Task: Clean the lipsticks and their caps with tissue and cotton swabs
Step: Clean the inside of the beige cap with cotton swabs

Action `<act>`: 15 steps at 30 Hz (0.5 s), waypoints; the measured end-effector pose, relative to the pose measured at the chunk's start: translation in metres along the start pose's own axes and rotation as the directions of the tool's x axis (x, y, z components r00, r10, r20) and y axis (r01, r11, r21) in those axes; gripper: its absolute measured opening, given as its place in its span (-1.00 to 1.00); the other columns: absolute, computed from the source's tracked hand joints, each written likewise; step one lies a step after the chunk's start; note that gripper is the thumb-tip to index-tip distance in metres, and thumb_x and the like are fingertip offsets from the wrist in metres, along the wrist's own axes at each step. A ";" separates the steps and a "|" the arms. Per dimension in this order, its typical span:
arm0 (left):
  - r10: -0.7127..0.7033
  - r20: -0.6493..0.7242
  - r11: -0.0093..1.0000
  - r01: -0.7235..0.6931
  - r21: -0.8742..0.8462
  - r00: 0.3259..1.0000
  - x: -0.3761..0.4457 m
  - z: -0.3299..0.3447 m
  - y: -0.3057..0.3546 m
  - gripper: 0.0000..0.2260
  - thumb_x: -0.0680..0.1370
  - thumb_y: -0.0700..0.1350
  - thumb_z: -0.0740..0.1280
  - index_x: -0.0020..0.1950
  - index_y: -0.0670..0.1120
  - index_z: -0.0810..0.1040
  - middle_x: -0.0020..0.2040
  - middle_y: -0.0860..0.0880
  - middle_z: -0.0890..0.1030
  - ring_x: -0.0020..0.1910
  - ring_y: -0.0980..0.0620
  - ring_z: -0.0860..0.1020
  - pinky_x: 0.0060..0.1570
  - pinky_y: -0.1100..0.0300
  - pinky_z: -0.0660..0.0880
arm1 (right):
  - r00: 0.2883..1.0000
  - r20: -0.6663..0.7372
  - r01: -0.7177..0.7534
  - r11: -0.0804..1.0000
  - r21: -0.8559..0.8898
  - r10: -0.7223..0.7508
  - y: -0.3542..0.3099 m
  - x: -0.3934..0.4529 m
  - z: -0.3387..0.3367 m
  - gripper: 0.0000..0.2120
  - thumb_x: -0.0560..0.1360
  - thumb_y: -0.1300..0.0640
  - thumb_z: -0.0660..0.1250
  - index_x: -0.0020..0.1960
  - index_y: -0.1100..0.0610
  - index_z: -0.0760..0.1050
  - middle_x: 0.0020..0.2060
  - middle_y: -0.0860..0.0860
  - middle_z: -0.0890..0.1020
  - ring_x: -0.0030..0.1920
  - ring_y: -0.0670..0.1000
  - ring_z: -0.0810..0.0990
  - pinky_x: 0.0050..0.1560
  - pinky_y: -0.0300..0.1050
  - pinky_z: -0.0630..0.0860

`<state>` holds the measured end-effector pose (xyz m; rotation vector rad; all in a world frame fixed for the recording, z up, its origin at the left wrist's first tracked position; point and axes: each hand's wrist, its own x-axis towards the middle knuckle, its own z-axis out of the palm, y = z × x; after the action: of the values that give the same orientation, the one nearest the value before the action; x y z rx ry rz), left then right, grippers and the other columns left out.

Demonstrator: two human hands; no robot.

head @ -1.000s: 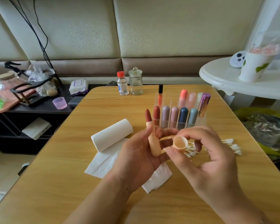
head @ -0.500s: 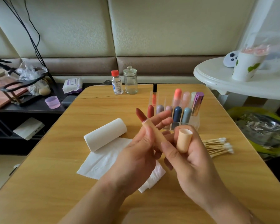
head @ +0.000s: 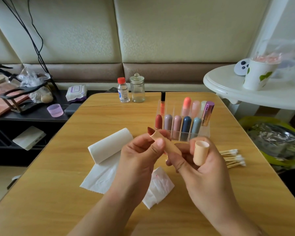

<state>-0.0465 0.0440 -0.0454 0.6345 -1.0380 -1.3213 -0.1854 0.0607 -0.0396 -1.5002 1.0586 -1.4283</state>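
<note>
Uncapped peach plastic lipstick tube is pinched in left hand above the tabletop; its peach cap is gripped by curled right-hand fingers. Step judged: inspection — tissue sheet or a cotton swab needed next.

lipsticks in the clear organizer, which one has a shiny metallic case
The metallic purple lipstick at the clear acrylic organizer's right end; the others have matte pastel or dark caps.

Padded cream wall behind wooden table, white side table.
</note>
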 end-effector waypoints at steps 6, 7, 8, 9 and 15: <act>-0.030 0.066 0.991 0.038 -0.128 0.997 -0.002 0.006 0.005 -0.68 0.56 -0.10 0.27 0.18 -0.29 0.57 -0.13 -0.25 0.50 -0.39 -0.08 0.39 -0.37 0.03 0.46 | 0.969 0.160 -0.238 0.879 0.414 0.187 -0.002 0.004 -0.004 -0.65 0.48 0.09 0.42 -0.08 0.36 0.37 -0.29 0.22 0.64 -0.35 0.16 0.61 -0.35 -0.13 0.54; -0.035 0.060 0.991 0.043 -0.128 0.998 -0.003 0.007 0.005 -0.70 0.55 -0.10 0.28 0.16 -0.28 0.59 -0.11 -0.26 0.50 -0.40 -0.08 0.39 -0.39 0.04 0.46 | 0.963 0.184 -0.260 0.872 0.415 0.199 -0.002 0.004 -0.004 -0.63 0.46 0.09 0.39 -0.06 0.39 0.37 -0.29 0.24 0.64 -0.35 0.17 0.61 -0.35 -0.12 0.54; -0.034 0.057 0.992 0.041 -0.120 0.998 -0.003 0.006 0.006 -0.71 0.55 -0.11 0.29 0.14 -0.28 0.59 -0.12 -0.27 0.49 -0.41 -0.08 0.39 -0.40 0.05 0.47 | 0.959 0.193 -0.273 0.868 0.414 0.209 -0.002 0.004 -0.004 -0.61 0.45 0.08 0.40 -0.05 0.40 0.37 -0.28 0.25 0.64 -0.34 0.17 0.62 -0.35 -0.11 0.54; -0.022 0.057 0.994 0.028 -0.109 0.998 -0.003 0.005 0.006 -0.74 0.55 -0.12 0.32 0.11 -0.29 0.60 -0.15 -0.26 0.49 -0.39 -0.09 0.40 -0.40 0.05 0.47 | 0.963 0.180 -0.259 0.884 0.390 0.202 -0.002 0.004 -0.004 -0.60 0.47 0.08 0.42 -0.05 0.40 0.37 -0.28 0.24 0.65 -0.33 0.17 0.63 -0.33 -0.10 0.56; 0.050 -0.086 0.999 -0.048 0.021 0.995 0.000 -0.002 0.002 -0.70 0.29 0.06 0.60 -0.12 -0.08 0.68 -0.16 -0.10 0.65 -0.11 -0.09 0.58 -0.04 0.05 0.54 | 0.999 -0.036 -0.039 0.999 -0.028 0.038 -0.006 0.000 -0.002 -0.72 0.34 0.04 0.52 -0.16 0.10 0.43 -0.24 0.00 0.73 -0.23 0.00 0.73 -0.20 -0.13 0.65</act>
<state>-0.0436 0.0437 -0.0447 0.6709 -0.9906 -1.2316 -0.1873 0.0628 -0.0337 -1.4718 1.1282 -1.4234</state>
